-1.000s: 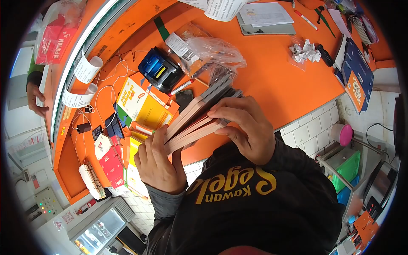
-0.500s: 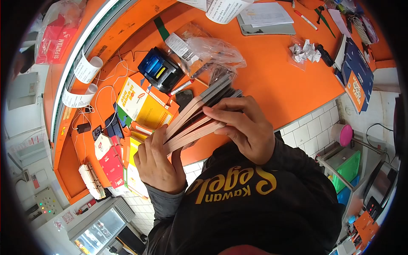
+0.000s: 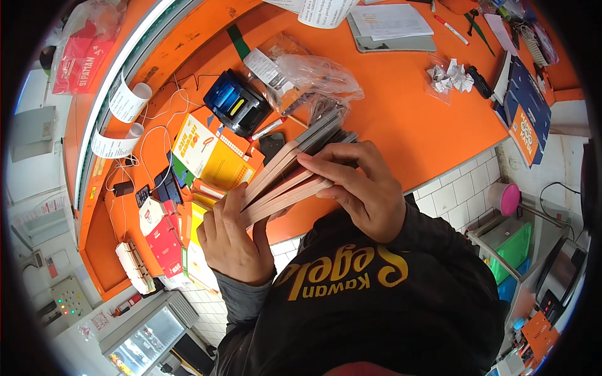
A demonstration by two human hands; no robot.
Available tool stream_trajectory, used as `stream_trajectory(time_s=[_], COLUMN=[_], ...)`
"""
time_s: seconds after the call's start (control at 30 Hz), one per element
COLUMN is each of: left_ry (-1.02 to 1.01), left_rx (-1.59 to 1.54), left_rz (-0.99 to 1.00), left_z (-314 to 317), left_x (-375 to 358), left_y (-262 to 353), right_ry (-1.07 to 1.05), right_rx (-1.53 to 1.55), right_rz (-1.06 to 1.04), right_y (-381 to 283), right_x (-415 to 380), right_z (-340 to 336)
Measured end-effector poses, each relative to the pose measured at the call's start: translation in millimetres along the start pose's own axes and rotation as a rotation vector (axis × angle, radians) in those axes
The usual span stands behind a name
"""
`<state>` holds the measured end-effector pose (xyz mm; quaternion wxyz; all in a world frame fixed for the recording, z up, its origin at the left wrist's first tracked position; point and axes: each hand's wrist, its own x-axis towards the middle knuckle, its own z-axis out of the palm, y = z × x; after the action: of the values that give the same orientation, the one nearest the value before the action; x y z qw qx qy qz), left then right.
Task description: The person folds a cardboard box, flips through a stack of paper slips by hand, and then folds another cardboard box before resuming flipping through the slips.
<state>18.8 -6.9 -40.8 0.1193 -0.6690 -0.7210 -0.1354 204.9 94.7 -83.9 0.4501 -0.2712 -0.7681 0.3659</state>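
A thick stack of banknotes (image 3: 282, 164), with pinkish long edges and greyer far ends, is held slantwise above the front of the orange counter. My left hand (image 3: 235, 241) is closed around its lower left end, thumb underneath. At the upper right side, my right hand (image 3: 360, 188) pinches part of the stack, its index finger reaching into a gap. The stack is fanned into a few portions, and a reddish strip shows between them. The notes' printed faces are mostly hidden. A dark phone-like slab (image 3: 271, 148) lies just beyond the stack.
On the orange counter (image 3: 401, 113) stand a blue and black printer (image 3: 237, 103) and a crumpled clear plastic bag (image 3: 320, 75). Yellow booklets (image 3: 216, 150) and red boxes (image 3: 164, 235) lie leftward. Crumpled paper (image 3: 451, 77) and a blue box (image 3: 528, 113) are at right.
My right index fingertip has shifted slightly left and up, and more of the reddish strip shows in the gap. A hanging receipt at the top has swung. My left hand stays in place.
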Motion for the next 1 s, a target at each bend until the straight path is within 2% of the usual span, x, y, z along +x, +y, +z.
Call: stream_trajectory(time_s=[0.23, 0.3, 0.63, 0.73, 0.8, 1.0], left_ry=[-0.022, -0.016, -0.01, -0.008, -0.014, -0.019], left_rx=[-0.02, -0.02, -0.002, 0.003, 0.0, -0.006], left_rz=[-0.02, -0.015, -0.006, -0.003, -0.006, -0.006], left_z=[-1.3, -0.6, -1.1, -1.0, -1.1, -0.8], left_x=[-0.5, -0.7, -0.4, -0.2, -0.8, -1.0], left_y=[0.5, 0.0, 0.5, 0.3, 0.2, 0.0], right_ry=[0.062, -0.009, -0.002, 0.002, 0.045, 0.027], right_rx=[0.091, 0.017, -0.015, 0.015, 0.139, 0.009], right_rz=[0.002, -0.003, -0.013, 0.003, 0.047, 0.016], right_y=[4.7, 2.6, 1.7, 1.3, 1.8, -0.7], right_x=[-2.2, 0.4, -1.0, -2.5, -4.2, 1.6], right_z=[3.5, -1.3, 1.1, 2.0, 4.4, 0.4])
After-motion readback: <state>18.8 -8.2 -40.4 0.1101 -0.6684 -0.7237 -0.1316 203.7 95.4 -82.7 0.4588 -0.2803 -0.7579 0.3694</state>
